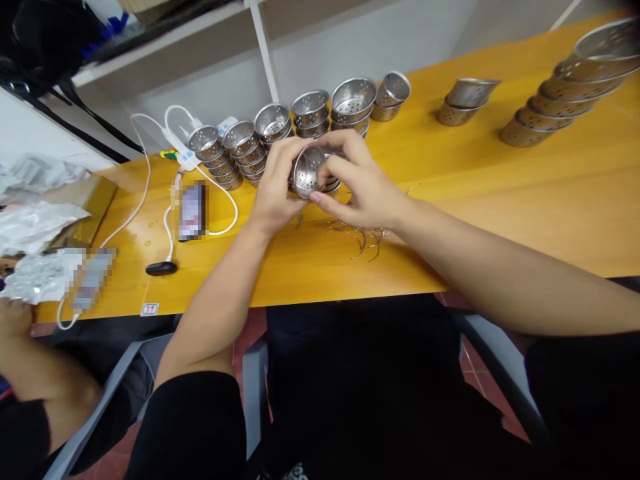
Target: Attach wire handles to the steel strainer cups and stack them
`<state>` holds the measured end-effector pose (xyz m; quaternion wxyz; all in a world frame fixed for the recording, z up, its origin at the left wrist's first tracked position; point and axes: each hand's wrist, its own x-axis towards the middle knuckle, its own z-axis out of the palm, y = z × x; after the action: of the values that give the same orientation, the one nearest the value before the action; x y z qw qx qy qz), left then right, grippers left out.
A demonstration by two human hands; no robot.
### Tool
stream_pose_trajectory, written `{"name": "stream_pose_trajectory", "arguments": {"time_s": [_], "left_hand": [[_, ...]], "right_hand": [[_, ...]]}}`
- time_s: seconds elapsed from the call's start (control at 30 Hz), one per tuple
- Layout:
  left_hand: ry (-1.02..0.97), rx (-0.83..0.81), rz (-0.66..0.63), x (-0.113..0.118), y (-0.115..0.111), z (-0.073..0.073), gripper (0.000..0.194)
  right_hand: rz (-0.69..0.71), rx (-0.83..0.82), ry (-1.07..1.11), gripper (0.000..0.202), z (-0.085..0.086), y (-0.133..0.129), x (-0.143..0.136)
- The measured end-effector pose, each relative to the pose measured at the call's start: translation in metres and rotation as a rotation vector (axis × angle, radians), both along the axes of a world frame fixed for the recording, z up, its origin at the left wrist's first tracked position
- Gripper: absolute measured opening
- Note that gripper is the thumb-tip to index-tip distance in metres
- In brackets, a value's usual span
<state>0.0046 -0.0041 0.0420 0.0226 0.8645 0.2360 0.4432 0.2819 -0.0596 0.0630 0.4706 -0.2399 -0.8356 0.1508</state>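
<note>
Raised over the table, a small perforated metal cup (308, 172) is tilted with its mouth toward me. My left hand (279, 179) is closed around its left side. The right hand (357, 179) grips the right rim, thumb at the near edge and bent fingers reaching into the mouth. A thin curved line crosses the cup's opening, perhaps a wire. Below my right hand, several thin curved wires (367, 239) lie loose on the wood. Behind both hands stand stacks of similar perforated cups (273, 121), partly hidden by my fingers.
More cup stacks stand at the right, a short one (463, 101) and a tall leaning one (565, 93). At left are a phone (193, 212), white cables, a small black device (161, 268) and plastic bags (40, 227). Another person's arm (45, 367) rests at the far left.
</note>
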Motion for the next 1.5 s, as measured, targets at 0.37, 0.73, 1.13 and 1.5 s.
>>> {"name": "stream_pose_trajectory", "arguments": {"time_s": [0.37, 0.73, 1.13, 1.5], "left_hand": [[0.002, 0.202, -0.011, 0.006, -0.011, 0.016, 0.076], [0.062, 0.250, 0.104, 0.004, -0.020, 0.024, 0.071], [-0.056, 0.127, 0.082, -0.004, 0.001, 0.010, 0.090], [-0.337, -0.207, 0.237, -0.039, 0.057, -0.046, 0.118]], "right_hand": [[-0.133, -0.073, 0.008, 0.062, 0.012, -0.016, -0.003], [-0.077, -0.209, 0.145, 0.069, 0.018, -0.023, -0.006], [0.080, -0.251, 0.248, 0.068, 0.026, -0.012, 0.001], [-0.048, -0.186, -0.372, 0.077, 0.019, 0.064, 0.115]]}}
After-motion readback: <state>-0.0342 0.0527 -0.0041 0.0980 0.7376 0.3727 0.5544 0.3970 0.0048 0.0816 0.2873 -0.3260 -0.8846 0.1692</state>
